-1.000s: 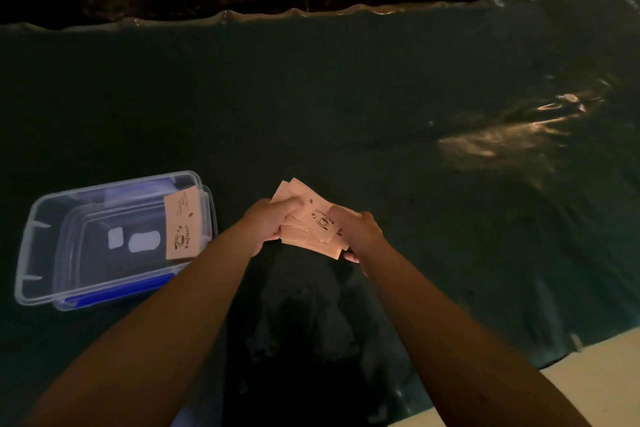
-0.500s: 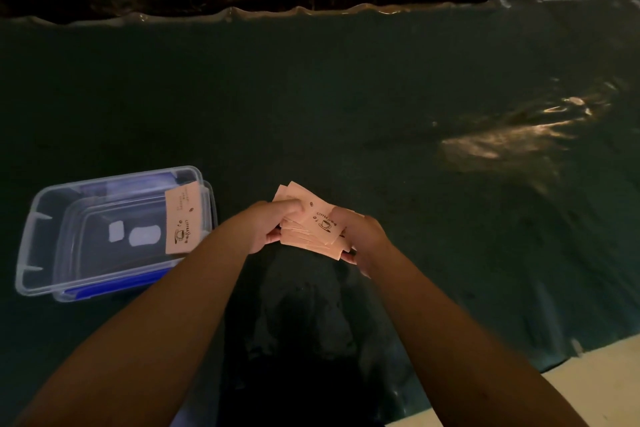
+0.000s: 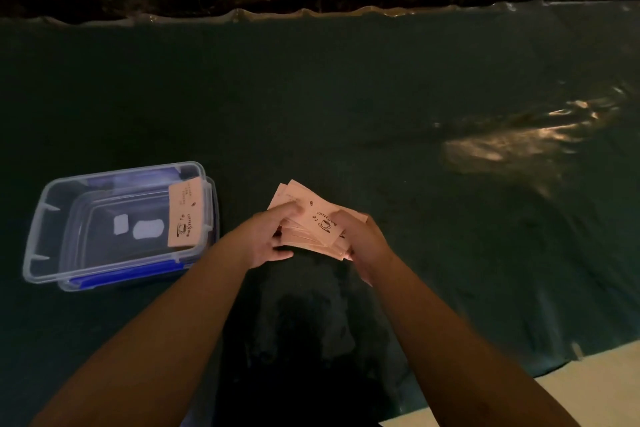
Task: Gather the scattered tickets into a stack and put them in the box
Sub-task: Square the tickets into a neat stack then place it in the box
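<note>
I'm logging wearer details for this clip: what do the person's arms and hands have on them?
Nothing shows: the left hand and the right hand are bare, with no gloves, rings or watch visible. Both forearms are uncovered to the frame edge, no sleeves in view.

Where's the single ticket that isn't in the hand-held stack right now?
In the head view, the single ticket leans against the right inner wall of the clear box, at the left, left of the left hand and the stack.
</note>
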